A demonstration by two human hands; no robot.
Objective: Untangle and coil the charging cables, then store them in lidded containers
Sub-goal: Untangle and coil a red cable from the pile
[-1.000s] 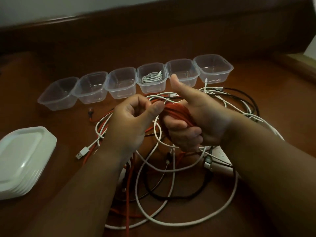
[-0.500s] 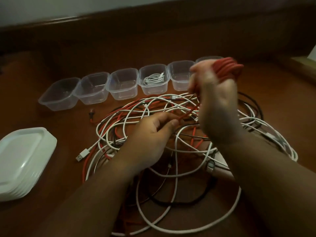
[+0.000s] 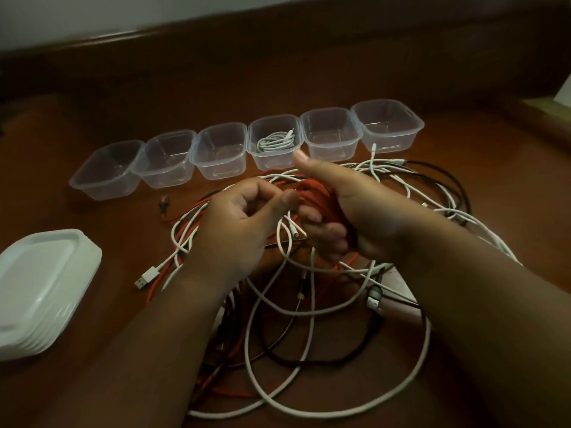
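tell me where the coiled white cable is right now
In the head view the white cable lies coiled inside the fourth tub from the left in the row of six, at the far side of the table, just beyond the right hand's raised thumb.

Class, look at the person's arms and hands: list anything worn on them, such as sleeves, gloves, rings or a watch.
Nothing worn shows. The left hand and right hand are bare, with no gloves, rings or watch visible, and both forearms are uncovered to the picture's bottom edge.

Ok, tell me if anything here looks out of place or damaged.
Nothing looks damaged. The loose cables are still a tangled heap on the table. One white coil is stored in the fourth container, which has no lid on yet; the lids are stacked aside.
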